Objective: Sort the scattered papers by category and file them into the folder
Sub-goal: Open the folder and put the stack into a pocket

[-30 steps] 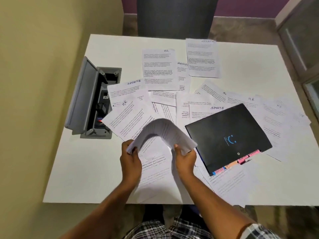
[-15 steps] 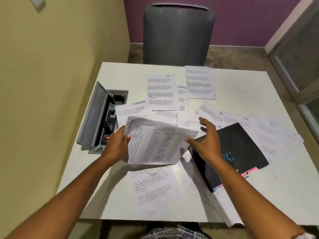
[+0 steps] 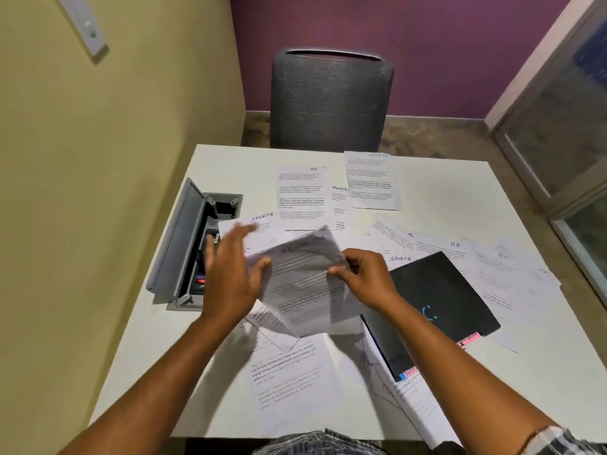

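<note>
I hold a printed sheet [image 3: 305, 284], tilted, above the middle of the white table [image 3: 460, 192]. My right hand [image 3: 364, 277] pinches its right edge. My left hand [image 3: 230, 274] is blurred at the sheet's left edge, fingers spread, only the thumb touching it. The black folder [image 3: 443, 290] lies shut just right of my right hand, with coloured tabs [image 3: 469, 339] sticking out at its near edge. Loose papers lie scattered around: one marked HR [image 3: 302, 192], one marked SPORTS [image 3: 372, 178], another marked HR [image 3: 453, 247], and one near the front edge [image 3: 289, 372].
An open grey cable box [image 3: 184, 244] is sunk in the table's left side, its lid standing up. A grey mesh chair [image 3: 331, 100] stands behind the table. A yellow wall runs close on the left, and a glass door [image 3: 565, 142] is on the right.
The held sheet has passed from my left hand to my right. My right hand came off the folder and pinched the sheet. My left hand opened, and the view tilted up.
</note>
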A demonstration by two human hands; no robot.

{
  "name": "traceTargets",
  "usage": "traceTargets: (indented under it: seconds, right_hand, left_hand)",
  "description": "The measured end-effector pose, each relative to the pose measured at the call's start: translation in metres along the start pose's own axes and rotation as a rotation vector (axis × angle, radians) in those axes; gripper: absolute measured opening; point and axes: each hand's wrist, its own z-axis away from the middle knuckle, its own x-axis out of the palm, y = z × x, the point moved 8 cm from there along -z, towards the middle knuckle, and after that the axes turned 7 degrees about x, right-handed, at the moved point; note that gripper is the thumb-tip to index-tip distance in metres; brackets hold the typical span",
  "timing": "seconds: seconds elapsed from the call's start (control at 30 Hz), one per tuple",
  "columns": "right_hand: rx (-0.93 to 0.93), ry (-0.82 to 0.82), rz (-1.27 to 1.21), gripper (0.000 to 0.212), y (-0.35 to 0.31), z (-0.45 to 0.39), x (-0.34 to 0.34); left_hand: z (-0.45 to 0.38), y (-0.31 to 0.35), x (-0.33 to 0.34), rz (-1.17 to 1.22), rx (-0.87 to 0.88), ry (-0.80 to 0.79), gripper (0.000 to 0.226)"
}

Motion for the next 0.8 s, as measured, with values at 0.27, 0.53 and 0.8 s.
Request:
traceTargets:
  seconds: [0.27, 0.53, 0.8]
  right_hand:
    - [0.268, 0.075, -0.582, 0.016, 0.035, 0.021, 0.000]
    - [0.265, 0.261, -0.589, 0.019, 0.036, 0.041, 0.019]
    - [0.247, 0.220, -0.352, 0.047, 0.060, 0.060, 0.054]
  left_hand:
    - [0.046, -0.020, 0.062, 0.788, -0.548, -0.134, 0.025]
    - [0.069, -0.015, 0.067, 0.667, -0.462, 0.139, 0.033]
    - [0.101, -0.044, 0.096, 0.541, -0.554, -0.008, 0.043]
